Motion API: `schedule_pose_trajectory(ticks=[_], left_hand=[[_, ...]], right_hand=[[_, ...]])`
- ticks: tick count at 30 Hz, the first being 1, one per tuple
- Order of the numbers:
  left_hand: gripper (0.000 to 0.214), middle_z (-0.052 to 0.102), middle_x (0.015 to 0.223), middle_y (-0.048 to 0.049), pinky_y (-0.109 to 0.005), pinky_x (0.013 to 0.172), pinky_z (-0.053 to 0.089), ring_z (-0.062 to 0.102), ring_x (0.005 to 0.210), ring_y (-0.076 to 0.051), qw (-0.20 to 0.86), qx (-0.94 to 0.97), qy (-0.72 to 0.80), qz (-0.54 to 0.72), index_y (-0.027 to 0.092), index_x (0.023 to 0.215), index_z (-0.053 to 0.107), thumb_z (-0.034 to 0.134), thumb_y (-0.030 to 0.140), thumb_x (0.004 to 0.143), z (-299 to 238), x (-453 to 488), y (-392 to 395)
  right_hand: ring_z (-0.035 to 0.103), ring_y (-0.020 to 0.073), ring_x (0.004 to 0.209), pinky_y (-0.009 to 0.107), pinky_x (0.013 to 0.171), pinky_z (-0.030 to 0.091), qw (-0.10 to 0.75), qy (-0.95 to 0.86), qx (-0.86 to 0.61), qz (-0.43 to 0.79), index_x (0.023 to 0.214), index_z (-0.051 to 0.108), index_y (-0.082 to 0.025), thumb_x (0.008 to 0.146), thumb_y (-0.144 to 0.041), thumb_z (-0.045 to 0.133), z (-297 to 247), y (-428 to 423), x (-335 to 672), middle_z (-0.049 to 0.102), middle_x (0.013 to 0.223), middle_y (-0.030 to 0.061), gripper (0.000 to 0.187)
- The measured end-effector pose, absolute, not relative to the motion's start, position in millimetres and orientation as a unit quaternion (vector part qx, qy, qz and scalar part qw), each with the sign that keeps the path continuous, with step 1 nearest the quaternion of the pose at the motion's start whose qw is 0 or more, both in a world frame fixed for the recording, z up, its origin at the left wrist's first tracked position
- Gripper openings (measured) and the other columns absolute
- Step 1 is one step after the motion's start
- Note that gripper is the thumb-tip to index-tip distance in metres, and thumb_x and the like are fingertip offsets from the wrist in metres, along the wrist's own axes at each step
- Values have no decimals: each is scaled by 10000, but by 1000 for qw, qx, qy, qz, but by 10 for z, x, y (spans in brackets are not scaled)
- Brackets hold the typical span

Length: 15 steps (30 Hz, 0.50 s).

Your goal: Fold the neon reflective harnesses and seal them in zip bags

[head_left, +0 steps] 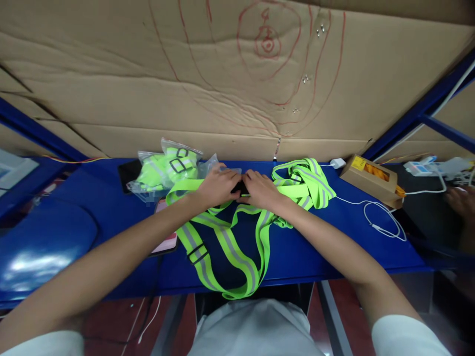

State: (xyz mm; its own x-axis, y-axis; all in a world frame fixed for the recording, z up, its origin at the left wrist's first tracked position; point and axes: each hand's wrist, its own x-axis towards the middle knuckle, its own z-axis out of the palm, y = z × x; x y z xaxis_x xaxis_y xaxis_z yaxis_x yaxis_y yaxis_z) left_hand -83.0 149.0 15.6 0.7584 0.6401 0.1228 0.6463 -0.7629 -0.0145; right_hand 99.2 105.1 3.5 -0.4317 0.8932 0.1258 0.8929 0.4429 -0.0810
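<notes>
My left hand [219,186] and my right hand [260,189] meet at the middle of the blue table, fingers closed around a small black buckle [240,187] on a neon-yellow reflective strap [241,247]. The fingers hide most of the buckle. From there the strap loops toward me, its lower bend hanging at the table's front edge. A black slide adjuster [197,253] sits on its left band. Beside my right wrist lies a heap of the same neon-yellow strap [310,180]. Left of my left hand are clear zip bags [181,163] holding folded neon-yellow straps.
A phone [167,244] lies partly under the strap. A dark flat object [128,175] is beside the bags. At right are an open cardboard box [371,180], a white cable [386,230] and another person's hand [458,200]. A cardboard wall [222,109] stands behind the blue table [300,252].
</notes>
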Motion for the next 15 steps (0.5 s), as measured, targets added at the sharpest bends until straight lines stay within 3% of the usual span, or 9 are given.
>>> schedule_pose_trajectory(ticks=[3,5,8,12,15], left_hand=[[311,765,980,-173,-485,875,512,736,938,-373,26,-929,-364,-52,126,1146,627,631,331,911,214,-877,1484],[311,764,923,-130,-419,776,522,740,852,-338,13,-927,-370,-57,149,1181,588,601,364,957,280,-927,1496],[239,743,923,-48,-336,728,512,719,810,-253,-22,-932,-352,-83,198,1145,564,572,391,1004,447,-1044,1529],[268,657,895,16,-286,726,503,642,776,-152,-39,-914,-368,-165,187,1061,550,523,454,1049,769,-1376,1592],[405,588,973,16,-279,770,526,642,876,-110,-48,-858,-410,-305,153,1231,415,394,533,1089,1050,-1742,1624]], right_hand=[[615,355,1112,463,931,464,85,-845,-529,0,1172,662,-97,975,-369,628,135,1046,1008,708,1077,186,337],[620,351,1101,476,953,444,101,-841,-532,-2,1071,687,-118,987,-322,593,237,1029,1062,719,1050,173,240],[636,328,1053,472,950,444,155,-826,-542,11,973,688,-147,964,-306,609,413,980,1232,716,1057,143,177],[658,287,1020,441,922,489,340,-741,-573,88,1006,678,-149,931,-343,650,658,879,1649,720,1087,128,210],[702,243,1012,397,885,543,453,-660,-579,155,1138,669,-162,911,-409,678,842,781,2115,748,1141,115,335]])
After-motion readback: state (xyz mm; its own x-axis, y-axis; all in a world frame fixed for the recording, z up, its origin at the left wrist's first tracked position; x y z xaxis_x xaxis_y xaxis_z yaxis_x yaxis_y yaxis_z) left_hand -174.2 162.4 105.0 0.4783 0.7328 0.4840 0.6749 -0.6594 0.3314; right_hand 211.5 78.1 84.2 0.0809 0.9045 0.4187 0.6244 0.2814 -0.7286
